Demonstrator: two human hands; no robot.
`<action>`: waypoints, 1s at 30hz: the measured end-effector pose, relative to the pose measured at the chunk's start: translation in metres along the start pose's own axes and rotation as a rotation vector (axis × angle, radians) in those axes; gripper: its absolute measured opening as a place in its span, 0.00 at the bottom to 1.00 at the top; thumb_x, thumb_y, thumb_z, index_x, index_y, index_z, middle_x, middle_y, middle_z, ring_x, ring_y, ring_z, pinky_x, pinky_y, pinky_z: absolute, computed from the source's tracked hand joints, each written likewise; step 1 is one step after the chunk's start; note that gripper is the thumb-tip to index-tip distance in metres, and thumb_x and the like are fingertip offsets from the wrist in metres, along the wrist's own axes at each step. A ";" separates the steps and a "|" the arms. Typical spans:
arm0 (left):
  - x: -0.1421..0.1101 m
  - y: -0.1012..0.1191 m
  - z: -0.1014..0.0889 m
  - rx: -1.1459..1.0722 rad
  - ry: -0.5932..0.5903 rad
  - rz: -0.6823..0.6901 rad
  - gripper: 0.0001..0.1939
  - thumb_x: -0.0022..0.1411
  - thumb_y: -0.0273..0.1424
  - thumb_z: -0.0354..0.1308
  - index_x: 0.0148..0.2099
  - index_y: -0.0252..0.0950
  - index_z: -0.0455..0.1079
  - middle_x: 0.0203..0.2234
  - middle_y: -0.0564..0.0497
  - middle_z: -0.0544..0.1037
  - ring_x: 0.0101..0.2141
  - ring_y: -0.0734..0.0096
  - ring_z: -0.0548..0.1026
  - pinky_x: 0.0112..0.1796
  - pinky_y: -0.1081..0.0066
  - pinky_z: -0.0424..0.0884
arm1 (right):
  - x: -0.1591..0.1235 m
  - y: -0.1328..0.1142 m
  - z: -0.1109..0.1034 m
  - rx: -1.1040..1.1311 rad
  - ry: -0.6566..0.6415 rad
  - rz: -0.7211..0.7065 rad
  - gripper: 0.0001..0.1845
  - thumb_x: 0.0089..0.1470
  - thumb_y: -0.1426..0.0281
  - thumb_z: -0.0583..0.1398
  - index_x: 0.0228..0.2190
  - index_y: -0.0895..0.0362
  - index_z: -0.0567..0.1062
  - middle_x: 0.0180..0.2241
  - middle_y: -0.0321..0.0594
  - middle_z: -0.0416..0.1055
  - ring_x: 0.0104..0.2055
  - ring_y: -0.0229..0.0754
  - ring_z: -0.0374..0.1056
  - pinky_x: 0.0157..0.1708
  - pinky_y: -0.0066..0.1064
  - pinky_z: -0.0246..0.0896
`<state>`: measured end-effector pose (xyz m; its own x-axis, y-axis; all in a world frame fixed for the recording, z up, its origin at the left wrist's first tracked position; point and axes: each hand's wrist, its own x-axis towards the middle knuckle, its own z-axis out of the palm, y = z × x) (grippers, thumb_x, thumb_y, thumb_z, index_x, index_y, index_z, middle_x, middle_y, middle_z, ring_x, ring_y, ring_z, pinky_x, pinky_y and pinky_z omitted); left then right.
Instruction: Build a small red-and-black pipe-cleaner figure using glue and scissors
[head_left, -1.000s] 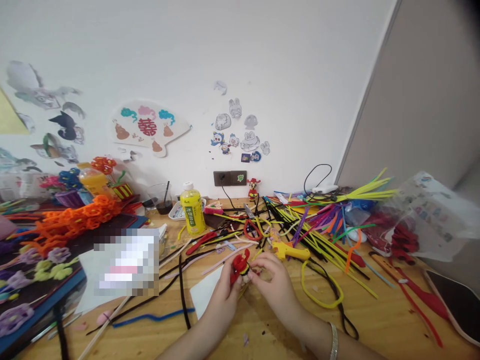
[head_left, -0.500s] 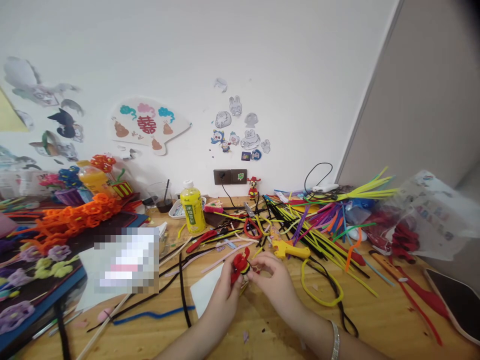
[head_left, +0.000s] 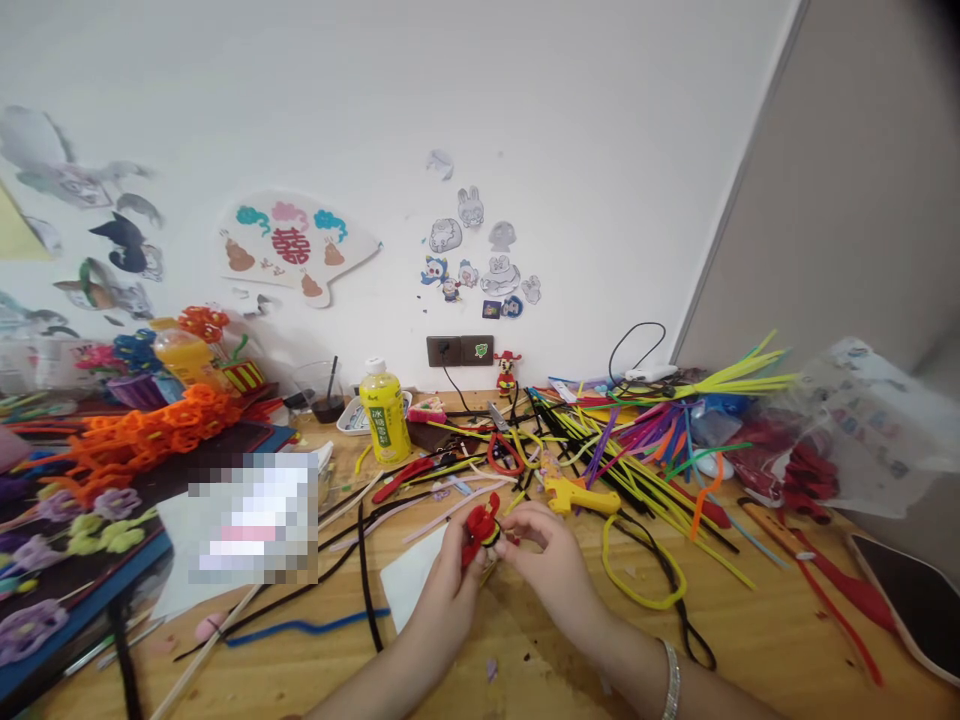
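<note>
Low over the table's middle, my left hand (head_left: 452, 572) is closed around a small red figure (head_left: 480, 520) with yellow and black at its lower part, looking like bent pipe cleaners. My right hand (head_left: 549, 552) pinches the figure's right side, its thumb and forefinger pressed together. Fingers hide much of the figure. Just behind my right hand lies a yellow glue gun (head_left: 581, 496). White paper (head_left: 411, 578) lies under and left of my left wrist. A similar finished-looking red-hatted figure (head_left: 506, 375) stands upright against the wall.
A yellow drink bottle (head_left: 385, 415) stands behind my left hand. Red-handled scissors (head_left: 506, 452) and pliers-like red handles (head_left: 403, 480) lie among loose strips. Bundled pipe cleaners (head_left: 637, 460) spread to the right, near a tablet or phone (head_left: 911, 605). Orange pipe-cleaner flowers (head_left: 150, 440) fill the left.
Both hands keep hold of the red figure in nearly the same place. The view has shifted very slightly; nothing else visibly moves.
</note>
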<state>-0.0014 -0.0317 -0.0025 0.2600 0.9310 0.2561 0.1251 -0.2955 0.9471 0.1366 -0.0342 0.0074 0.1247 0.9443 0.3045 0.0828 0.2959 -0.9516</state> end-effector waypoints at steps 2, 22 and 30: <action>0.000 0.001 0.000 -0.001 -0.005 0.002 0.18 0.60 0.29 0.47 0.54 0.39 0.56 0.51 0.43 0.66 0.53 0.64 0.62 0.53 0.61 0.56 | 0.000 0.001 0.000 0.008 -0.001 -0.005 0.07 0.37 0.79 0.60 0.24 0.58 0.73 0.29 0.37 0.67 0.34 0.40 0.66 0.36 0.32 0.63; 0.007 0.016 0.000 -0.732 -0.072 -0.271 0.25 0.48 0.36 0.63 0.49 0.41 0.65 0.48 0.44 0.72 0.43 0.56 0.74 0.50 0.55 0.62 | 0.011 0.003 -0.011 0.045 -0.002 0.079 0.13 0.48 0.61 0.57 0.22 0.58 0.71 0.23 0.37 0.68 0.29 0.41 0.64 0.29 0.29 0.61; 0.013 0.021 -0.006 -0.751 -0.046 -0.264 0.21 0.45 0.34 0.66 0.43 0.38 0.69 0.36 0.47 0.78 0.39 0.62 0.75 0.49 0.58 0.64 | 0.019 0.011 -0.015 -0.022 0.083 0.021 0.14 0.46 0.58 0.58 0.23 0.57 0.71 0.24 0.37 0.69 0.29 0.42 0.65 0.30 0.30 0.62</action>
<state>-0.0011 -0.0244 0.0218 0.3529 0.9356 0.0125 -0.4862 0.1720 0.8567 0.1549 -0.0148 0.0036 0.2084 0.9347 0.2880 0.1010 0.2723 -0.9569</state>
